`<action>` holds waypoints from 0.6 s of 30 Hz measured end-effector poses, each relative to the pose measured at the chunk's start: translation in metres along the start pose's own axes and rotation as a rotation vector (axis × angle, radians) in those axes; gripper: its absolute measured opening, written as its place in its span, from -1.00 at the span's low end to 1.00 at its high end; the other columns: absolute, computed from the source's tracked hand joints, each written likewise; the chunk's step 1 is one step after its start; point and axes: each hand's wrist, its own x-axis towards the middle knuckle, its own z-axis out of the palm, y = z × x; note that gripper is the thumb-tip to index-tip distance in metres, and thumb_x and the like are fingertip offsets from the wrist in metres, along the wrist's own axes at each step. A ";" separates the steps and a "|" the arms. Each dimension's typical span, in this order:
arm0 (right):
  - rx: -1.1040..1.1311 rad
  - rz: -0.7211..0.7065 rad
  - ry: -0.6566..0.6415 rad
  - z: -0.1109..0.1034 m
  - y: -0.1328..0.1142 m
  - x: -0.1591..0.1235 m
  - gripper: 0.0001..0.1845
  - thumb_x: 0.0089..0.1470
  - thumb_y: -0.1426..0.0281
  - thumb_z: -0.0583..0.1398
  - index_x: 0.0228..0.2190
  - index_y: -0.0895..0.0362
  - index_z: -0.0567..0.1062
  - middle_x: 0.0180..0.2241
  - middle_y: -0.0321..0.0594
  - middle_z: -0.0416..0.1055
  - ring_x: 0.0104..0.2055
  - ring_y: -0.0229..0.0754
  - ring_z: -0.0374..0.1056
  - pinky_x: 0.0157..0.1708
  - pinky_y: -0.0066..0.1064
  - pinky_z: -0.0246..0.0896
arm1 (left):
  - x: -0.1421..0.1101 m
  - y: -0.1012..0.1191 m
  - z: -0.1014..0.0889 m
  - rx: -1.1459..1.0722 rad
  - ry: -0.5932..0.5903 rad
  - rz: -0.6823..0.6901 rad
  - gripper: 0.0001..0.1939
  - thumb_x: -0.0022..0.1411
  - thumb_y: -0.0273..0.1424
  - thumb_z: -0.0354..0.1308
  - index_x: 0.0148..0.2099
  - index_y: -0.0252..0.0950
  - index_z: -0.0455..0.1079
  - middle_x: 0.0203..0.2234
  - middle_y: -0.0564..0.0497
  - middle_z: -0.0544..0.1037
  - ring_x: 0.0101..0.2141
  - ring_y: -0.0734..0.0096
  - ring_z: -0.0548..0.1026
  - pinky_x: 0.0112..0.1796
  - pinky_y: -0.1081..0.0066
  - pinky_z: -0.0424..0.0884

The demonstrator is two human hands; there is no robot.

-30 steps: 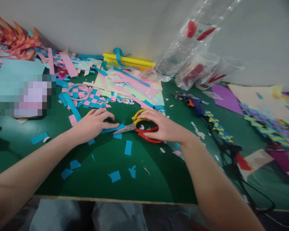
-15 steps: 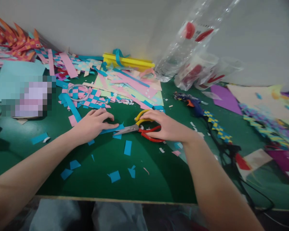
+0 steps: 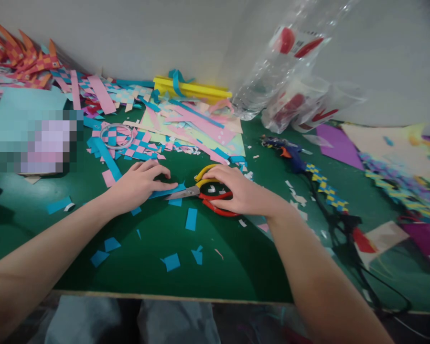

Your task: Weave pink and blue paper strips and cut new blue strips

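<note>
My left hand [image 3: 139, 184] is closed on a blue paper strip [image 3: 164, 192], pressing it low over the table with the fingers bent and the thumb pointing right. From the other side, my right hand [image 3: 232, 188] grips scissors [image 3: 190, 192] with one yellow and one red handle. Their blades look nearly closed and point left, with the tips by the strip just below my left thumb. Whether the blades touch the strip I cannot tell. Small blue paper cuttings [image 3: 191, 220] lie in front of the hands.
Woven pink and blue paper pieces with a clear tape roll [image 3: 116, 137] lie behind my left hand. A yellow holder [image 3: 193, 90], a plastic bottle [image 3: 252, 91] and bagged cups [image 3: 290, 107] stand along the wall. At right lies a blue glue gun [image 3: 290, 155] with its black cord.
The scissors in my right hand have shifted a little to the left, their tips further under my left thumb. My left hand and the strip stay nearly in place.
</note>
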 end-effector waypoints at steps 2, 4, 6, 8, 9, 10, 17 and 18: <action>0.007 -0.015 0.002 0.000 0.001 0.000 -0.62 0.03 0.29 0.20 -0.08 0.00 0.35 0.06 -0.12 0.31 0.14 0.03 0.19 0.10 -0.03 0.09 | 0.000 0.001 0.000 0.008 -0.007 -0.004 -0.44 0.24 -0.67 -0.10 0.12 -0.01 0.36 0.02 -0.06 0.35 0.02 0.08 0.24 -0.08 0.10 0.24; 0.014 -0.020 0.005 -0.001 0.002 0.000 -0.62 0.03 0.29 0.20 -0.07 0.00 0.35 0.06 -0.12 0.31 0.15 0.03 0.19 0.10 -0.03 0.09 | 0.001 0.001 -0.001 0.014 -0.012 -0.009 -0.44 0.24 -0.67 -0.10 0.12 -0.01 0.36 0.02 -0.06 0.35 0.02 0.08 0.24 -0.08 0.11 0.24; 0.018 -0.019 0.006 0.000 0.002 0.000 -0.62 0.03 0.30 0.20 -0.07 -0.01 0.36 0.06 -0.13 0.31 0.15 0.03 0.19 0.11 -0.02 0.08 | 0.001 0.002 -0.002 0.017 -0.013 -0.010 -0.44 0.23 -0.67 -0.10 0.12 -0.01 0.37 0.02 -0.06 0.36 0.03 0.08 0.24 -0.08 0.11 0.24; 0.014 -0.015 0.011 0.000 0.002 0.000 -0.62 0.02 0.30 0.20 -0.07 -0.01 0.36 0.06 -0.14 0.31 0.16 0.02 0.18 0.12 -0.02 0.07 | 0.001 0.002 -0.003 0.022 -0.013 -0.010 -0.44 0.23 -0.67 -0.10 0.11 -0.02 0.37 0.02 -0.06 0.36 0.03 0.07 0.24 -0.07 0.10 0.24; 0.011 -0.013 0.013 0.001 0.002 0.000 -0.61 0.02 0.29 0.21 -0.07 -0.01 0.36 0.06 -0.14 0.31 0.16 0.02 0.18 0.13 -0.02 0.06 | 0.001 0.003 -0.003 0.025 -0.011 -0.010 -0.44 0.23 -0.67 -0.10 0.11 -0.02 0.37 0.01 -0.07 0.36 0.03 0.08 0.25 -0.07 0.11 0.23; 0.007 -0.010 0.015 0.001 0.002 0.001 -0.60 0.01 0.29 0.21 -0.07 -0.01 0.36 0.06 -0.14 0.31 0.16 0.02 0.18 0.13 -0.02 0.06 | 0.001 0.003 -0.003 0.028 -0.010 -0.010 -0.44 0.23 -0.68 -0.10 0.12 -0.02 0.37 0.01 -0.07 0.36 0.02 0.09 0.25 -0.07 0.12 0.23; 0.010 0.036 0.017 -0.003 0.008 -0.002 -0.61 -0.01 0.27 0.23 -0.09 0.00 0.38 0.05 -0.14 0.33 0.17 0.05 0.18 0.12 -0.04 0.12 | 0.010 0.009 0.003 0.028 0.031 -0.041 -0.52 0.30 -0.63 -0.09 0.14 -0.09 0.35 -0.02 -0.09 0.38 0.00 0.14 0.28 -0.04 0.15 0.22; 0.009 0.046 0.017 -0.004 0.009 -0.003 -0.61 -0.02 0.28 0.23 -0.10 0.00 0.38 0.05 -0.15 0.33 0.17 0.05 0.17 0.12 -0.04 0.13 | 0.013 0.009 0.004 0.024 0.034 -0.042 -0.53 0.31 -0.62 -0.08 0.14 -0.10 0.35 -0.03 -0.09 0.39 0.00 0.14 0.28 -0.04 0.16 0.22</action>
